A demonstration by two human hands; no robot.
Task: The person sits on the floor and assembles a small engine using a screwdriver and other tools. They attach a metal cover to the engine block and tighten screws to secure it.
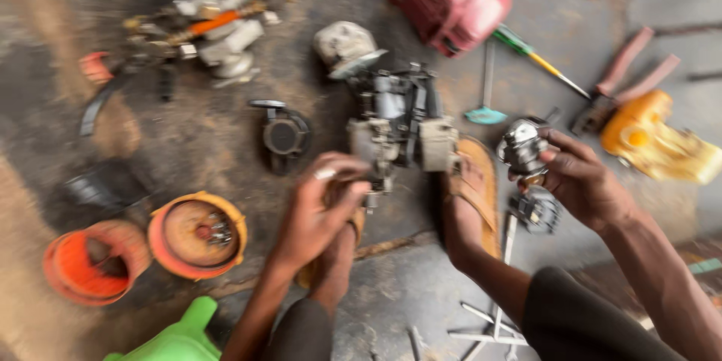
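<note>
A small metal engine part (521,147) sits right of centre, clamped in the right hand (579,177) fingers. The left hand (320,207) curls its fingers on the near end of the dark engine block (395,120) — just left. Orange covers (197,235) lie far left.

Probably a repair workshop; engine parts (395,124) strewn across concrete floor (226,150).

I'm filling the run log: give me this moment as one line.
left hand: on engine block | right hand: holds small metal part | floor: orange covers, screwdriver
</note>
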